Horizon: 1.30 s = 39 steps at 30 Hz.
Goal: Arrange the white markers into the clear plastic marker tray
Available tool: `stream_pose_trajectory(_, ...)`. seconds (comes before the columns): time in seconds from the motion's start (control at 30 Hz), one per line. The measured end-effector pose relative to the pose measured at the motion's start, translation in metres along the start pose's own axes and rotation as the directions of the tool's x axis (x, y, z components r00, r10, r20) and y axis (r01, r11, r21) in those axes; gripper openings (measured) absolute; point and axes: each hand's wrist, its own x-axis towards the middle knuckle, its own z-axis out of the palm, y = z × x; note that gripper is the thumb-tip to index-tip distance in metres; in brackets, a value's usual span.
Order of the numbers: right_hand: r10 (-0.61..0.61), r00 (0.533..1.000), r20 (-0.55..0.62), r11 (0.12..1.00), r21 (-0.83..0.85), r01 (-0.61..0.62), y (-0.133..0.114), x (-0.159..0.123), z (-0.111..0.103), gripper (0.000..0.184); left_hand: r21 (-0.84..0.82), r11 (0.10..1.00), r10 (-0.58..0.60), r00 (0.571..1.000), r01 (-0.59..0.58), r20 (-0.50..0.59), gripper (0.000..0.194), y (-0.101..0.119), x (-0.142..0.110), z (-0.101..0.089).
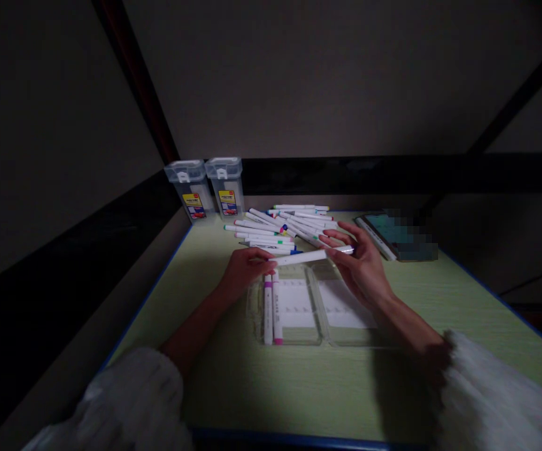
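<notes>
Between my two hands a white marker (301,257) is held level above an open clear plastic case (320,307). My left hand (247,270) pinches its left end. The fingers of my right hand (359,262) close round its right end, where a purple tint shows at the tip. Inside the case's left half, two markers lie side by side: one with a purple band (268,313) and one with a pink end (277,313). White paper with faint print shows under both halves. Behind the hands lies a loose pile of white markers (264,228) with coloured ends.
Two lidded clear tubs (193,194) with yellow and blue labels stand at the back left, against the wall. At the back right lies a flat, partly blurred dark-green object (393,232), a white strip along its left side. The pale green table (233,388) has blue edges.
</notes>
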Motion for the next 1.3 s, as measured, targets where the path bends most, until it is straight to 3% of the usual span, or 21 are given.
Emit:
stream_pose_trajectory(0.17,0.046,0.994,0.103,0.998,0.042,-0.05,-0.002,-0.003,0.0,0.047,-0.065,0.998,0.01,1.0,-0.009,0.011,0.024,-0.005,0.001,-0.004)
stream_pose_trajectory(0.37,0.138,0.987,0.076,0.983,0.113,-0.146,-0.004,-0.011,0.012,0.05,-0.106,0.994,0.003,0.977,0.02,0.214,0.025,-0.004,-0.005,0.008)
stream_pose_trajectory(0.63,0.29,0.942,0.172,0.934,0.166,-0.318,-0.006,-0.023,0.026,0.029,-0.096,0.995,0.024,0.981,-0.006,0.191,0.025,-0.002,-0.008,0.013)
stream_pose_trajectory(0.93,0.324,0.916,0.238,0.923,0.135,-0.361,-0.009,-0.023,0.023,0.031,-0.06,0.998,-0.003,0.918,0.029,0.395,0.023,0.002,-0.013,0.015)
stream_pose_trajectory(1.13,0.392,0.818,0.422,0.91,-0.047,-0.412,-0.012,-0.029,0.021,0.036,-0.079,0.991,0.119,0.978,-0.107,0.173,0.018,-0.004,-0.004,0.009)
stream_pose_trajectory(1.3,0.436,0.748,0.501,0.896,-0.167,-0.411,-0.012,-0.037,0.024,0.051,-0.023,0.981,0.191,0.982,-0.191,-0.005,0.015,-0.013,0.003,0.004)
